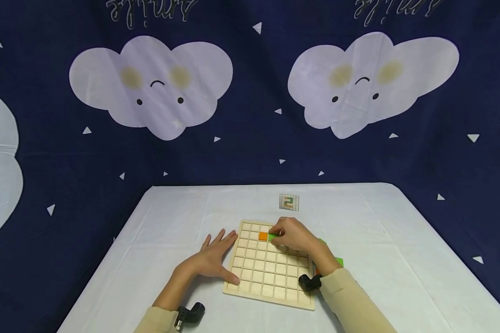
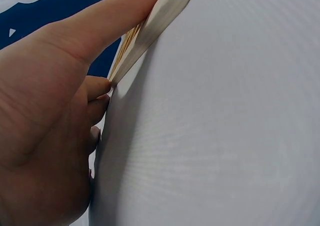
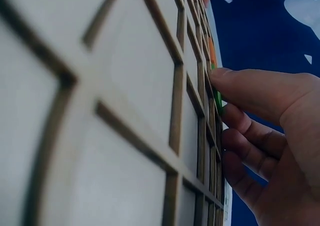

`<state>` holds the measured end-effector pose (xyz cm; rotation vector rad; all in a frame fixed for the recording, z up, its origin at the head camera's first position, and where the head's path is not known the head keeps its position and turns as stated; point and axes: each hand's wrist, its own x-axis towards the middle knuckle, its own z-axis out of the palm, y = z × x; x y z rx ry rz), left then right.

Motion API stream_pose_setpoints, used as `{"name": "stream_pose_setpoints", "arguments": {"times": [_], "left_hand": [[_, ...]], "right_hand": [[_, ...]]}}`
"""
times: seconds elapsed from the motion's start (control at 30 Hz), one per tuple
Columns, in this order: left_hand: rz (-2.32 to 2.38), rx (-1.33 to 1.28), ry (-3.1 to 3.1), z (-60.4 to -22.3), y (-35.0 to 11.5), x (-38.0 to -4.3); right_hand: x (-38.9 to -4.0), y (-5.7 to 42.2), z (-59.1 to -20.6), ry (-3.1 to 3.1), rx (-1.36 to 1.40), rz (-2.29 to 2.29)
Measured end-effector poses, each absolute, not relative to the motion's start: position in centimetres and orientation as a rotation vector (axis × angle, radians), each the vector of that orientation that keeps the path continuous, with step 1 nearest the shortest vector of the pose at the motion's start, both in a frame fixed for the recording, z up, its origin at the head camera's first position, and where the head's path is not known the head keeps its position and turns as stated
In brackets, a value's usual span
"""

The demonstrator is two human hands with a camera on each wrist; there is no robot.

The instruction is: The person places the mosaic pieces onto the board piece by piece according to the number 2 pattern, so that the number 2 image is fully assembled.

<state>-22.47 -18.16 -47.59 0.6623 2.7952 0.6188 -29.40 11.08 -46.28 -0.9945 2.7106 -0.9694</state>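
Two hands on one wooden board [image 1: 271, 279] rn. Board's flat on the white-covered counter [image 1: 171, 226], approx square so can't really pick a long axis; the sides run away from the person, turned a bit so the near R corner sits closest. Pale wood, plain rim, rows of sq cells split by thin lines.

R hand [image 1: 295, 232] pinches a green tile [image 1: 272, 237] b/w thumb + finger over the far part of the board, just beside an orange tile [image 1: 263, 236]. Orange one's flat, sq, sides lined up w/ the grid. Green's bright + thin, edge toward the R wrist cam; fingers cover some of it, so can't tell its long axis.

L hand [image 1: 210, 259] has its fingers spread along the board's L edge, thumb on the rim near the bottom corner.

Btw, more green pcs [image 1: 339, 262] + a bit of orange lie R of the board, partly behind the forearm, and a small patterned card [image 1: 289, 202] is on the counter past the far edge.
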Motion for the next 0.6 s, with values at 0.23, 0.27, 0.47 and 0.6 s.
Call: {"name": "stream_pose_setpoints", "arguments": {"times": [0.23,0.27,0.47,0.6], "left_hand": [[0.627,0.67,2.783,-47.6,-18.0,-22.3],[0.631,0.67,2.782,-47.6,-17.9,-22.3],[0.609,0.661,2.79,-47.4,-18.1,-22.2],[0.596,0.656,2.797,-47.5,-18.1,-22.4]], "right_hand": [[-29.3,11.5,-46.5,2.72,-1.001,-0.964],[-29.3,11.6,-46.5,2.72,-0.994,-0.971],[-29.4,12.1,-46.2,2.749,-0.942,-0.987],[-29.6,13.1,-46.1,2.772,-0.898,-0.985]]}}
